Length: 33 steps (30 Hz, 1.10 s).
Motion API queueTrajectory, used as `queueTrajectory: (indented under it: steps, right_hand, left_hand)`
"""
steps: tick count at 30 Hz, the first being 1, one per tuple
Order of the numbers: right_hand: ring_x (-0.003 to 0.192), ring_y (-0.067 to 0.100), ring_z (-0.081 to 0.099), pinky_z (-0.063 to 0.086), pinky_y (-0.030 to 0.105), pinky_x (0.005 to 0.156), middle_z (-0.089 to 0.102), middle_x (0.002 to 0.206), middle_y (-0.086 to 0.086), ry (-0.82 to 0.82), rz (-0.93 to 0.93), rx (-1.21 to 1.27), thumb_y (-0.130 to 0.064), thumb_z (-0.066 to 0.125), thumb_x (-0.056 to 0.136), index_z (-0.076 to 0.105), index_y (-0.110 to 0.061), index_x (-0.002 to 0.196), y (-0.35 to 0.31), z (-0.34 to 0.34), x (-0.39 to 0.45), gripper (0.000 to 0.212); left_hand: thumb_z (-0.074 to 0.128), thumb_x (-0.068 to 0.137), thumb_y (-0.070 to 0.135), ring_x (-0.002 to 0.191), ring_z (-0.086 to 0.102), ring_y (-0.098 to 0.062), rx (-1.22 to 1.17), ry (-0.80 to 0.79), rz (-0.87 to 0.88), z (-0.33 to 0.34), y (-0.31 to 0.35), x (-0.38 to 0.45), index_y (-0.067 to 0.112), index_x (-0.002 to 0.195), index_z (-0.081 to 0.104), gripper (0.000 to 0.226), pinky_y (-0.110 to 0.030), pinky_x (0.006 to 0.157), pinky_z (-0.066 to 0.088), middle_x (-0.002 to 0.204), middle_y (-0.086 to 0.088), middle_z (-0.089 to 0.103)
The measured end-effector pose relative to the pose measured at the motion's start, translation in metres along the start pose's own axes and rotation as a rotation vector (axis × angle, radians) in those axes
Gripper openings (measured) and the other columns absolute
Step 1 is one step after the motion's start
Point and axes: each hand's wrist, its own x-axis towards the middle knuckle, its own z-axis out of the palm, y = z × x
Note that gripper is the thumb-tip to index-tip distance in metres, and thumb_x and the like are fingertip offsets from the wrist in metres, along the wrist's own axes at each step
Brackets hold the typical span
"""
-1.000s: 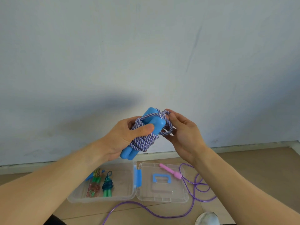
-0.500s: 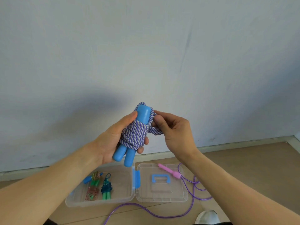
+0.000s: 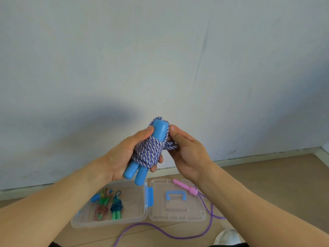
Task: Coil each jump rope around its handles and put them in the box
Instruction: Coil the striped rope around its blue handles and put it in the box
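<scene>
My left hand [image 3: 122,155] grips a jump rope bundle [image 3: 148,152]: two blue handles side by side with blue-and-white braided rope coiled round them. My right hand [image 3: 187,152] pinches the rope's last loop at the bundle's right side, thumb up by the handle top. Below on the floor stands the clear plastic box [image 3: 74,222], open, with its lid [image 3: 201,217] laid flat to the right. Inside lie coiled ropes with green handles [image 3: 116,208] and a pinkish coil [image 3: 101,212]. A purple rope [image 3: 211,220] with a pink handle [image 3: 185,187] lies loose across the lid and floor.
A pale wall rises just behind the box, with a skirting board along the wooden floor. A white shoe tip [image 3: 227,237] shows at the bottom right. The box has a blue latch [image 3: 149,196] and the lid a blue carry handle [image 3: 176,196].
The bundle has turned more upright in my left hand and dropped slightly. My right hand has moved from the handle tops to the rope loop at the bundle's right side.
</scene>
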Motion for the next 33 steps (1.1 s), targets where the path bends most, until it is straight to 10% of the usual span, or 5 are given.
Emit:
queueTrajectory:
  steps: [8,16,23,26,33]
  right_hand:
    - [0.093,0.024,0.069,0.058,0.031,0.085,0.072,0.109,0.015,-0.124,0.109,-0.208,0.002,0.051,0.096,0.066,0.002,0.119,-0.01,-0.01,0.003,0.027]
    - [0.072,0.01,0.072,0.056,0.019,0.068,0.077,0.08,-0.002,-0.002,-0.361,-0.893,-0.008,0.074,0.085,0.076,-0.015,0.091,-0.01,-0.013,0.0,0.01]
    - [0.066,0.016,0.069,0.056,0.023,0.063,0.075,0.08,0.01,0.068,-0.209,-0.459,-0.004,0.067,0.089,0.073,-0.007,0.091,0.003,-0.007,0.002,0.007]
    - [0.077,0.023,0.069,0.058,0.028,0.073,0.074,0.09,0.017,-0.045,-0.081,-0.258,0.0,0.062,0.089,0.072,0.001,0.101,0.0,-0.006,-0.001,0.016]
    - [0.082,0.029,0.071,0.058,0.034,0.078,0.07,0.106,0.017,-0.248,-0.215,-0.613,0.003,0.06,0.093,0.058,-0.017,0.121,-0.02,-0.016,-0.003,0.035]
  left_hand:
    - [0.076,0.077,0.049,0.072,0.068,-0.037,0.333,0.202,0.177,-0.005,0.002,0.0,0.001,0.1,0.067,0.054,-0.039,0.054,0.057,0.083,-0.024,0.07]
    - [0.071,0.069,0.053,0.062,0.067,-0.031,0.324,0.159,0.159,-0.002,-0.004,-0.004,-0.005,0.101,0.062,0.067,-0.039,0.054,0.055,0.077,-0.022,0.068]
    - [0.073,0.07,0.052,0.071,0.066,-0.045,0.426,0.214,0.247,-0.004,-0.004,0.003,0.002,0.099,0.068,0.058,-0.041,0.056,0.057,0.085,-0.024,0.069]
    - [0.072,0.066,0.059,0.071,0.07,-0.022,0.621,0.279,0.328,-0.009,-0.002,0.003,0.012,0.096,0.07,0.056,-0.035,0.062,0.057,0.083,-0.007,0.073]
    - [0.081,0.068,0.058,0.064,0.061,-0.006,0.882,0.246,0.385,-0.016,0.0,-0.003,0.024,0.091,0.066,0.044,-0.022,0.057,0.047,0.077,0.006,0.068]
